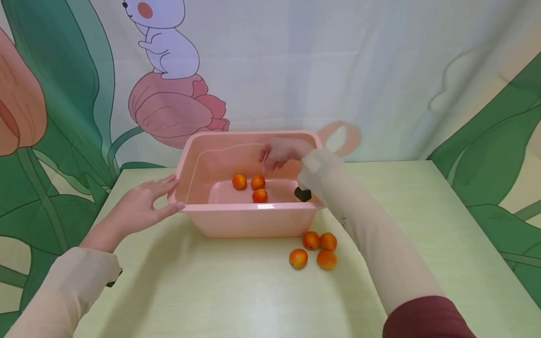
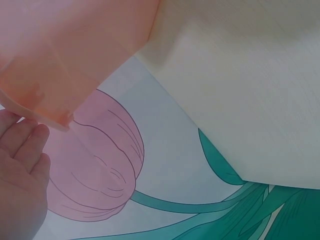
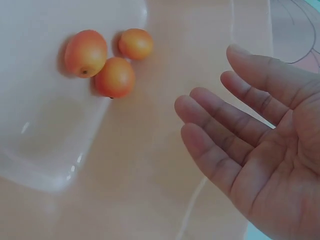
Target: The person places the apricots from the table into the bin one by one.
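Note:
A pink plastic basin [image 1: 253,220] stands on the table. My left hand [image 1: 139,206] rests at its left front corner, thumb on the rim and the other fingers against the left side. In the left wrist view those fingers [image 2: 31,145] lie nearly straight at the rim. My right hand [image 1: 284,152] hovers inside the basin near the back wall, fingers spread and holding nothing, palm [image 3: 280,175] visible in the right wrist view. Below its fingertips, three small round orange-red fruits [image 3: 115,77] lie together on the basin floor.
Several more orange-red fruits [image 1: 311,240] sit on the pale green table [image 1: 236,291], by the basin's right front corner. Right behind the basin hangs a printed curtain [image 1: 262,70] with flowers, leaves and a white animal.

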Demonstrator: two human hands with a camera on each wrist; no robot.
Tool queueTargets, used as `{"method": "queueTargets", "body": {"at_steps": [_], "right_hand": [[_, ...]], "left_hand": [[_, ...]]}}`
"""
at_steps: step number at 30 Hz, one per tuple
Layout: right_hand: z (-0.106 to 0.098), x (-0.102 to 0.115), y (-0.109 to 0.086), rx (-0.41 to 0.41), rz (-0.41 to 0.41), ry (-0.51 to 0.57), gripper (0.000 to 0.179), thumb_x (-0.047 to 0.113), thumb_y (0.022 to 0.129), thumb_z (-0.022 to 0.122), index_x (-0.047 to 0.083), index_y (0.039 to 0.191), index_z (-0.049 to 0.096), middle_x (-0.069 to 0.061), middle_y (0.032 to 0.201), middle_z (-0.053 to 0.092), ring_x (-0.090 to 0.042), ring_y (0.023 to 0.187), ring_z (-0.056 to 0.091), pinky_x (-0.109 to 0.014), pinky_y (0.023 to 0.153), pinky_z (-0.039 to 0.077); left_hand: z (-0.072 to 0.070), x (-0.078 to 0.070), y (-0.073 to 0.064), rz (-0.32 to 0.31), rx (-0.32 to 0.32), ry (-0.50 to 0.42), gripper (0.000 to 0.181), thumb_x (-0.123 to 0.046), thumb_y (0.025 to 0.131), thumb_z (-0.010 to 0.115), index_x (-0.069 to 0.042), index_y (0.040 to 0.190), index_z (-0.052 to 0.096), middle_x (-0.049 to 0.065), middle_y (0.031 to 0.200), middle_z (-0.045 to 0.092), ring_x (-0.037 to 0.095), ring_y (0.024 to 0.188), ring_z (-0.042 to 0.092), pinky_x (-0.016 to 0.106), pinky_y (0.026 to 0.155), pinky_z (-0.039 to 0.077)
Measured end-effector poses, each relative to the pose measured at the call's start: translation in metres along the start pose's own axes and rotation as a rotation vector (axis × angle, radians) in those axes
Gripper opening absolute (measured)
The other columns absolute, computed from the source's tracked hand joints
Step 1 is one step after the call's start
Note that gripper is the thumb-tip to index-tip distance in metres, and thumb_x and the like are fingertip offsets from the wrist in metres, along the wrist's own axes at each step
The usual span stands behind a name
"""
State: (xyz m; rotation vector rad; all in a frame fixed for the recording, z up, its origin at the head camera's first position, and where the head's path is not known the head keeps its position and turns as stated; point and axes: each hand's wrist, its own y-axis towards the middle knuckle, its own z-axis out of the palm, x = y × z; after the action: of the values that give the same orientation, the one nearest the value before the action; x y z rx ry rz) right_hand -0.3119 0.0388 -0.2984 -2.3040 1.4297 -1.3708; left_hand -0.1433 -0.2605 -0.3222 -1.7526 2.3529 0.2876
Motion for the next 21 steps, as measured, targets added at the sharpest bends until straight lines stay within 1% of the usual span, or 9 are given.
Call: {"method": "queueTargets", "body": {"at_steps": [1,3,5,8,13,16,21], "right_hand": [[-0.003,0.0,0.0,-0.005,0.006,-0.017,0.025,0.014,0.081,0.061,0.011,0.105,0.053,-0.006,0.102,0.053,-0.026,0.098,0.05,-0.031,0.084,0.046],[-0.008,-0.004,0.004,-0.011,-0.005,-0.056,0.025,0.016,0.082,0.06,0.014,0.106,0.053,-0.005,0.104,0.055,-0.023,0.096,0.051,-0.031,0.085,0.046],[-0.011,-0.002,-0.001,-0.014,-0.001,-0.077,0.028,0.016,0.082,0.06,0.014,0.109,0.052,-0.004,0.106,0.055,-0.022,0.099,0.051,-0.031,0.087,0.046],[-0.017,0.001,-0.009,-0.023,-0.016,-0.11,0.031,0.017,0.083,0.059,0.013,0.113,0.051,-0.003,0.11,0.055,-0.022,0.1,0.053,-0.032,0.089,0.046],[-0.025,0.002,-0.023,-0.037,-0.041,-0.128,0.032,0.015,0.083,0.059,0.01,0.114,0.052,-0.006,0.113,0.055,-0.021,0.099,0.054,-0.033,0.089,0.046],[-0.029,0.001,-0.03,-0.04,-0.067,-0.129,0.032,0.014,0.084,0.058,0.008,0.115,0.052,-0.009,0.117,0.054,-0.022,0.102,0.052,-0.035,0.09,0.046],[-0.033,-0.002,-0.046,-0.047,-0.103,-0.119,0.033,0.014,0.083,0.058,0.008,0.115,0.052,-0.008,0.117,0.054,-0.021,0.107,0.05,-0.035,0.089,0.046]], "left_hand": [[0.0,0.0,0.0,0.001,-0.001,-0.001,0.071,-0.052,0.082,0.051,-0.01,0.137,0.033,0.012,0.14,0.034,0.046,0.122,0.034,0.063,0.093,0.03],[0.0,0.0,0.001,0.005,-0.004,-0.004,0.071,-0.052,0.082,0.051,-0.009,0.137,0.034,0.012,0.14,0.034,0.046,0.122,0.034,0.063,0.093,0.03],[0.0,0.001,0.001,0.003,-0.002,-0.005,0.072,-0.053,0.082,0.051,-0.01,0.137,0.034,0.013,0.14,0.034,0.046,0.123,0.033,0.063,0.093,0.03],[-0.001,0.001,0.001,-0.002,0.004,0.0,0.072,-0.054,0.082,0.05,-0.01,0.137,0.033,0.013,0.141,0.034,0.046,0.123,0.032,0.064,0.093,0.029],[-0.002,0.001,0.001,-0.001,0.006,0.016,0.072,-0.053,0.082,0.05,-0.009,0.136,0.034,0.014,0.14,0.034,0.048,0.122,0.032,0.064,0.093,0.029],[-0.002,0.001,0.001,0.004,0.004,0.03,0.072,-0.053,0.083,0.049,-0.008,0.136,0.034,0.015,0.14,0.035,0.05,0.121,0.032,0.064,0.093,0.029],[-0.002,0.001,0.001,0.001,0.014,0.048,0.072,-0.054,0.083,0.048,-0.009,0.137,0.033,0.015,0.141,0.033,0.051,0.121,0.03,0.065,0.093,0.028]]}}
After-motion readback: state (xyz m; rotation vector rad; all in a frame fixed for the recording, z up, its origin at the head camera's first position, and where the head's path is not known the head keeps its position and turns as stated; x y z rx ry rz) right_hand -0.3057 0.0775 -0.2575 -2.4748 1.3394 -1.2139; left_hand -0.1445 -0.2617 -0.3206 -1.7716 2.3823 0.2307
